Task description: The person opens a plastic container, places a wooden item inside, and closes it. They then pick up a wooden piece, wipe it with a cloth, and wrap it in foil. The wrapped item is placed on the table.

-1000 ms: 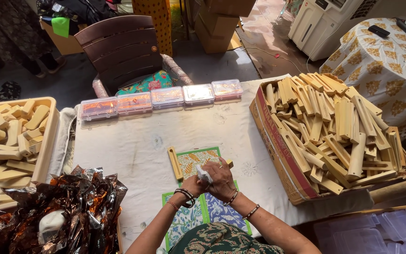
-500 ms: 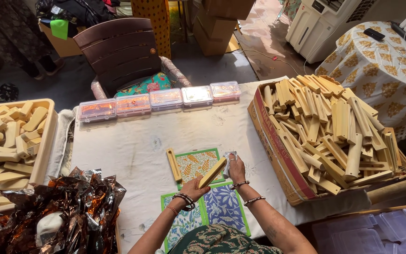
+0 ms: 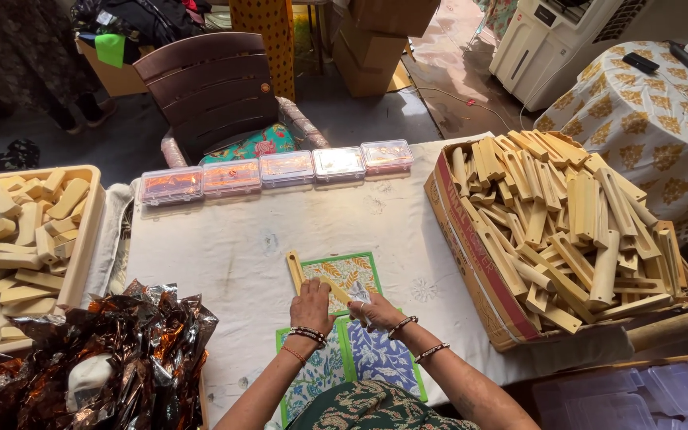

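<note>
Lowered since half a second back: wooden stick (image 3: pixel 334 290), earlier raised at a slant between both hands, now down flat across green-bordered printed card (image 3: pixel 345 275). Left hand (image 3: pixel 312 306) pressed onto near end of stick, fingers curled over it and gripping. Right hand (image 3: pixel 373 310) just beside, fingers bent around something pale, probably a scrap of paper or tape, too small to tell for sure. Bangles on both wrists. Second stick (image 3: pixel 294 271) lying along card's left edge, touching it. 2 more printed cards, green one (image 3: pixel 318 374) and blue one (image 3: pixel 384 360), side by side under forearms. All on white cloth (image 3: pixel 224 247) covering table. Farther out, row of 4 clear plastic boxes (image 3: pixel 274 170) along far edge. Right of cloth, cardboard box (image 3: pixel 471 255) heaped with same wooden pieces. Left, cream tray (image 3: pixel 83 247) of shorter wooden blocks, crumpled foil wrapping (image 3: pixel 137 350) in front. Brown chair (image 3: pixel 209 87) behind table.
</note>
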